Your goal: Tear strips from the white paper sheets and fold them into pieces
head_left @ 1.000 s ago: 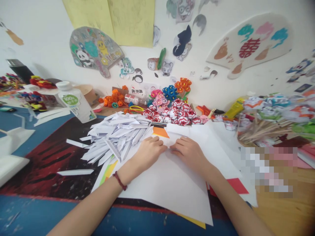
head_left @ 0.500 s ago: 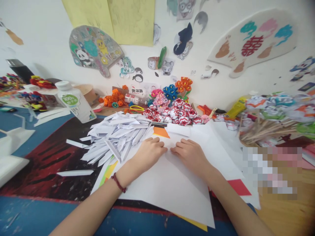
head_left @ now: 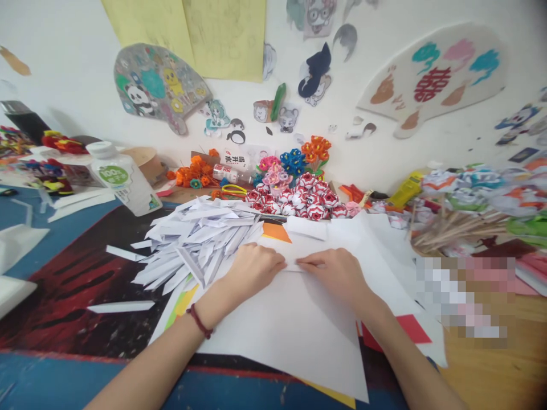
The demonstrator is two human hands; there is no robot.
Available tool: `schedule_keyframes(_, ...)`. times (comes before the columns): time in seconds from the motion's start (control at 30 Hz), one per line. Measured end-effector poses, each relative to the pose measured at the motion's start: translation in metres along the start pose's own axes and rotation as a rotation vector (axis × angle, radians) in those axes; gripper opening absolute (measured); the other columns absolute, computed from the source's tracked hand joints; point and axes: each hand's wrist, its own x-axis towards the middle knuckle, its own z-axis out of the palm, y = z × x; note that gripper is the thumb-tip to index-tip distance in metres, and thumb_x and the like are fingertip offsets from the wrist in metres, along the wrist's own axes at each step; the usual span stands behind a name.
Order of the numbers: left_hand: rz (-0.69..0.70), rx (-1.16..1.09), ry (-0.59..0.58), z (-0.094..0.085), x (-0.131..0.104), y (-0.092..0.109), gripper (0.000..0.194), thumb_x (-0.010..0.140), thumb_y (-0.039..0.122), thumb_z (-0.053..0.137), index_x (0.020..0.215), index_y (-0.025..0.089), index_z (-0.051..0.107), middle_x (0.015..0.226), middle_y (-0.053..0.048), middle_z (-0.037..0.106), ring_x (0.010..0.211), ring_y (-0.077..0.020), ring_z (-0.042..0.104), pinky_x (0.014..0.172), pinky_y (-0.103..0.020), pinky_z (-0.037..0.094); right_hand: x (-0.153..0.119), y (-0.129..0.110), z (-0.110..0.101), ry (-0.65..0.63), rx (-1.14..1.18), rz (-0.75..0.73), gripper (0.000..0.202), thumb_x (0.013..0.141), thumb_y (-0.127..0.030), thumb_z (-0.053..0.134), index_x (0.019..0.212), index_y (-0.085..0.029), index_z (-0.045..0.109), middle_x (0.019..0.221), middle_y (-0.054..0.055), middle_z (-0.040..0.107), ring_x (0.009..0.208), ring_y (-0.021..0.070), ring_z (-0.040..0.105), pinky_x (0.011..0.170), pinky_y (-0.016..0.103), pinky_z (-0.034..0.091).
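My left hand (head_left: 258,263) and my right hand (head_left: 335,272) face each other above a large white paper sheet (head_left: 299,330). Each has its thumb and fingers closed at an edge of a small white paper piece (head_left: 292,266), which spans the short gap between them. A crease or edge runs across this piece; its ends are hidden under my fingers. Left of my left hand lies a heap of folded white paper strips (head_left: 192,239). An orange paper corner (head_left: 277,232) shows just beyond my hands.
A white bottle (head_left: 123,179) leans at the back left. Red-and-white paper flowers (head_left: 307,199) line the wall side. A bundle of wooden sticks (head_left: 461,225) sits at the right, and red paper (head_left: 412,330) lies beside my right forearm. One loose strip (head_left: 122,307) rests on the dark mat.
My right hand's fingers have straightened a little and point more to the left. More of the small paper piece shows between my hands. The view has shifted slightly.
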Motion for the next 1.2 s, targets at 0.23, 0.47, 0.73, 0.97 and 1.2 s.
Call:
schedule_keyframes(0.23, -0.038, -0.155, 0.081, 0.018, 0.005, 0.007, 0.005, 0.087, 0.021, 0.056, 0.085, 0.018, 0.059, 0.087, -0.002, 0.06, 0.085, -0.0176, 0.055, 0.069, -0.028, 0.04, 0.004, -0.005, 0.011, 0.038, 0.088, -0.071, 0.008, 0.081, -0.026, 0.063, 0.087, -0.027, 0.068, 0.088, -0.002, 0.067, 0.072, 0.0144, 0.061, 0.06, 0.026, 0.039)
schedule_keyframes(0.47, 0.013, -0.115, 0.071, 0.017, 0.004, 0.009, 0.008, 0.087, 0.022, 0.056, 0.092, 0.016, 0.056, 0.093, -0.004, 0.059, 0.088, -0.0198, 0.052, 0.075, -0.033, 0.041, 0.007, -0.005, 0.014, 0.022, 0.102, -0.153, 0.004, 0.082, -0.019, 0.062, 0.079, -0.021, 0.06, 0.081, 0.0, 0.061, 0.079, 0.0169, 0.055, 0.067, 0.027, 0.04)
schedule_keyframes(0.73, 0.224, 0.226, 0.037, 0.003, 0.0, 0.002, 0.008, 0.086, 0.014, 0.055, 0.078, 0.015, 0.053, 0.077, -0.006, 0.058, 0.075, -0.0214, 0.052, 0.063, -0.034, 0.036, 0.008, 0.0, 0.008, 0.083, -0.212, -0.481, 0.016, 0.09, -0.013, 0.05, 0.079, -0.016, 0.062, 0.077, 0.005, 0.062, 0.076, 0.0183, 0.055, 0.071, 0.031, 0.04)
schedule_keyframes(0.97, 0.383, 0.25, -0.033, -0.013, -0.005, 0.005, 0.007, 0.083, 0.011, 0.057, 0.077, 0.014, 0.057, 0.078, -0.006, 0.058, 0.078, -0.0212, 0.053, 0.065, -0.034, 0.038, 0.004, 0.004, 0.005, 0.066, -0.332, -0.578, 0.026, 0.09, -0.01, 0.047, 0.071, -0.017, 0.063, 0.068, 0.004, 0.059, 0.07, 0.018, 0.051, 0.064, 0.032, 0.035)
schedule_keyframes(1.2, 0.343, 0.165, -0.032, -0.006, -0.004, -0.008, 0.012, 0.089, 0.02, 0.053, 0.08, 0.015, 0.059, 0.079, -0.006, 0.058, 0.077, -0.019, 0.054, 0.064, -0.032, 0.038, 0.004, 0.001, 0.002, 0.014, -0.236, -0.464, 0.009, 0.088, -0.02, 0.057, 0.084, -0.018, 0.065, 0.08, 0.003, 0.066, 0.078, 0.0179, 0.057, 0.07, 0.031, 0.039)
